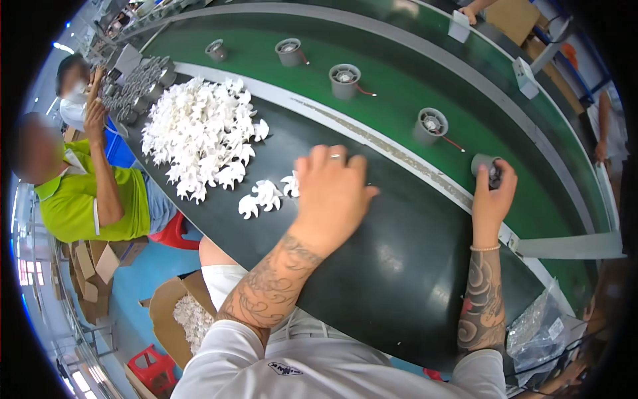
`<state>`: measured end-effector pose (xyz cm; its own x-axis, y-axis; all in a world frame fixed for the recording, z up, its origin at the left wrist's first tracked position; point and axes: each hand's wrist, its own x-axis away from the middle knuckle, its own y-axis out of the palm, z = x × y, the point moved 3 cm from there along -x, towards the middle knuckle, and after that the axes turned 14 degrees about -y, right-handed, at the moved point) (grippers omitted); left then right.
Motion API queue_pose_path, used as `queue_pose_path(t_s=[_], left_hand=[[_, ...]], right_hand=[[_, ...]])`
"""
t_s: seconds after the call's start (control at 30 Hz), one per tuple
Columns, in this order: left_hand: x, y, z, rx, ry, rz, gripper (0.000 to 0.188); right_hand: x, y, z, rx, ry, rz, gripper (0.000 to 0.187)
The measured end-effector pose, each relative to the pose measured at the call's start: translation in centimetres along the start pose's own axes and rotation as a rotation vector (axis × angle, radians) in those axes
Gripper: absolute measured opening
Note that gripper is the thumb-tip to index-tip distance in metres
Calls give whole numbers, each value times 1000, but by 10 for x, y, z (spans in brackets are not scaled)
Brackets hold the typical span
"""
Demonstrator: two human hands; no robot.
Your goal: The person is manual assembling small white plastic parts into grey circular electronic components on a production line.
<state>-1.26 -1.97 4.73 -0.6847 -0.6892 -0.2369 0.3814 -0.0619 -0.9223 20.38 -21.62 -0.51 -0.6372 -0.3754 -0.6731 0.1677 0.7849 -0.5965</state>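
My right hand (495, 199) grips a grey round fan housing (484, 163) at the edge of the green belt, thumb and fingers around its sides. Palm down over the black tabletop (399, 259), my left hand (332, 199) has its thumb held apart and its fingers bent downward, their tips partly hidden. Right beside its fingers lies a white fan impeller (290, 185), partly covered by the hand. Two more loose white impellers (268, 195) rest just left of it. Farther left spreads a big heap of white impellers (203, 133).
Several grey housings, some with red wires, stand on the green conveyor belt (385, 100). Grey parts (139, 86) are massed beyond the heap. A co-worker in a lime shirt (100, 199) sits at left. A clear plastic bag (538, 329) lies at right; below left stands an open carton (174, 302).
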Motion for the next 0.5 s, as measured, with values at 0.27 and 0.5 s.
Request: queue_pose_path(t_s=[0.27,0.5], left_hand=[[-4,8,-2,213,136,-244,16],[16,22,28,687,306,-468,28]], right_hand=[[-2,-6,-6,223,-126,120,39],[88,-111,-95,-294,-941,-334,10]])
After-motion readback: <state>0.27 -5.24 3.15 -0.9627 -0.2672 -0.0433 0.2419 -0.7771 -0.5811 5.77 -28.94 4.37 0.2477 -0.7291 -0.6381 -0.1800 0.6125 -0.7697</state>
